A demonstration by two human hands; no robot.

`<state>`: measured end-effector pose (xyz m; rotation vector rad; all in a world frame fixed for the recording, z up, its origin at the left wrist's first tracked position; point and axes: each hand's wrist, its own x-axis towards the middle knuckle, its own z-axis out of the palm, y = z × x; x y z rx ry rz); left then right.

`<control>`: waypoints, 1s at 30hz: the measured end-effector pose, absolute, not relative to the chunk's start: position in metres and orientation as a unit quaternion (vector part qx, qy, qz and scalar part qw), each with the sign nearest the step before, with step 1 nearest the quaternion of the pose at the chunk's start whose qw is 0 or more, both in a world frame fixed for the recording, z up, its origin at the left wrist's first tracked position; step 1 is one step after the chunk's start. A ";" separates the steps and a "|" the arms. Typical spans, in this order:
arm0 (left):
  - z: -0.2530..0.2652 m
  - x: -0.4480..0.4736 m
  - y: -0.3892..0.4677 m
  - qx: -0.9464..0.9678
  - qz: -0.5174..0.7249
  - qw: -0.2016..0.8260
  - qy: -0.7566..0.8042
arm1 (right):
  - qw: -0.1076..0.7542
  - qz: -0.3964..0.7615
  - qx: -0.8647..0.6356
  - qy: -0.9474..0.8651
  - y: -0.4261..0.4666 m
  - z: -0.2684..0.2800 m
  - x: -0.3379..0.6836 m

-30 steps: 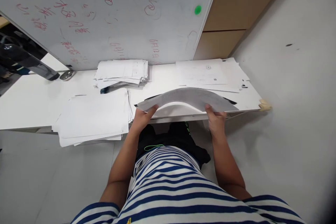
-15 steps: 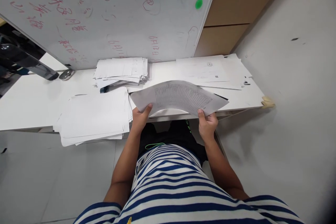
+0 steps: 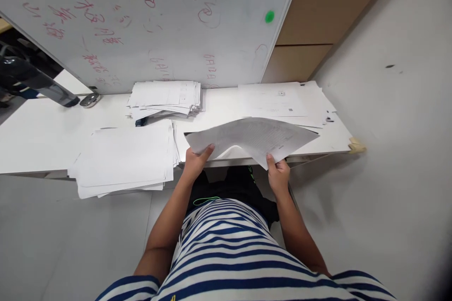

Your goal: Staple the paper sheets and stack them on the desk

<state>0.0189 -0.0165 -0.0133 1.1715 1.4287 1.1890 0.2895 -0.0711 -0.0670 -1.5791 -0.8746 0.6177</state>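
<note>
A printed sheet of paper [image 3: 252, 136] is held bowed over the front edge of the desk; I cannot tell whether it is one sheet or more. My left hand [image 3: 197, 161] pinches its near left corner, thumb on top. At the near right corner my right hand [image 3: 278, 174] grips it the same way, its fingers underneath and partly hidden. Close to my left hand lies a stack of white paper [image 3: 127, 155], overhanging the desk's front edge. Dark edges show behind the held paper at both far corners.
On the white desk [image 3: 42, 136] stand a second paper pile [image 3: 164, 94], more sheets [image 3: 271, 99] at the right, a computer mouse [image 3: 90, 99] and a dark bottle [image 3: 35, 80]. A whiteboard [image 3: 176, 23] rises behind. Cardboard boxes [image 3: 307, 4] and a wall [image 3: 388, 150] bound the right side.
The held paper has shifted slightly right and its curve has changed, with the right near corner dipping lower. My left hand has moved a little right. The view has tilted up slightly.
</note>
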 end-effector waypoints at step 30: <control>-0.056 0.016 0.053 0.797 0.225 0.057 0.558 | 0.525 0.505 -0.651 -0.213 -0.117 -0.078 0.383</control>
